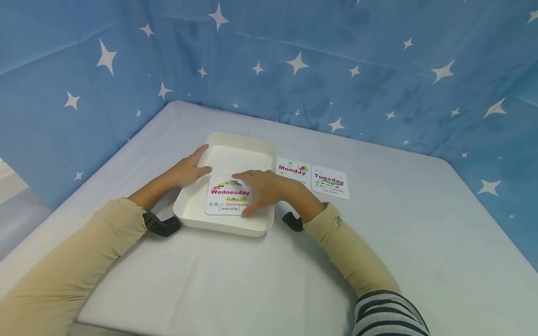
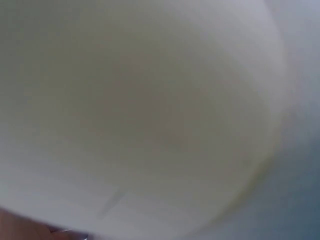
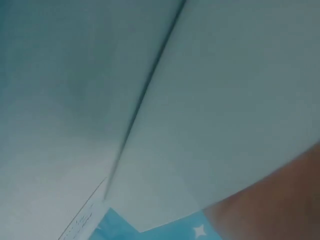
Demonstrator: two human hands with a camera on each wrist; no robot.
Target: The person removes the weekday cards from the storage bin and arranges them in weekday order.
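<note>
In the head view, a white card printed Wednesday (image 1: pixel 230 196) lies over the floor of a shallow white tray (image 1: pixel 227 228). My right hand (image 1: pixel 266 189) reaches across the tray's right side and holds this card, with fingers at its far edge and thumb at the near right corner. My left hand (image 1: pixel 187 171) rests by the tray's left rim, index finger and thumb spread and extended. The left wrist view is filled by the blurred tray wall (image 2: pixel 150 125), and the right wrist view shows the wall's outside (image 3: pixel 215 110).
A Monday card (image 1: pixel 293 169), partly covered by my right hand, lies just right of the tray. Beside it is a Tuesday card (image 1: pixel 330 182). A white cloth covers the table (image 1: pixel 403 224), and a blue star-patterned curtain (image 1: pixel 260 42) hangs behind it.
</note>
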